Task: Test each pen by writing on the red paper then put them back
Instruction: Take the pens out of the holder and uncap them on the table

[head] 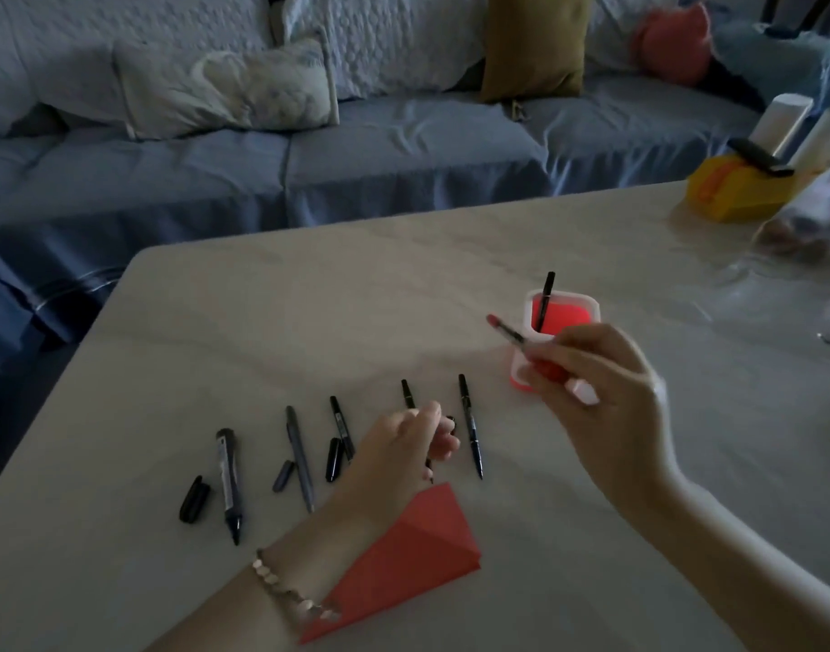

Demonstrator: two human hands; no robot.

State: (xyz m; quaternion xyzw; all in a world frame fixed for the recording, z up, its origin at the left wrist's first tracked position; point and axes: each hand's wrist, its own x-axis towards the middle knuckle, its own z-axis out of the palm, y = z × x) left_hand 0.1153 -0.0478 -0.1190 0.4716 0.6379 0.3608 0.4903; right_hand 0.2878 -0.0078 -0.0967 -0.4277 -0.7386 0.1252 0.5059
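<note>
A folded red paper (pixel 417 548) lies at the near edge of the table, partly under my left wrist. Several black and grey pens lie in a row beyond it: a thick marker (pixel 228 482), a grey pen (pixel 300 458), a black pen (pixel 341 428) and another black pen (pixel 470 425), with loose caps (pixel 194 500) beside some. My left hand (pixel 403 444) is curled around a fourth black pen (pixel 407 392) in the row. My right hand (pixel 596 378) holds a red pen (pixel 507 330) tilted up-left, just in front of the red-and-white pen holder (pixel 587 308). One black pen (pixel 546 298) stands in the holder.
A yellow box (pixel 733 195), white cylinders (pixel 782 124) and a clear plastic bag (pixel 808 218) crowd the table's far right corner. A blue sofa with cushions (pixel 224 87) runs behind the table. The pale tabletop (pixel 356 298) stretches bare beyond the pens.
</note>
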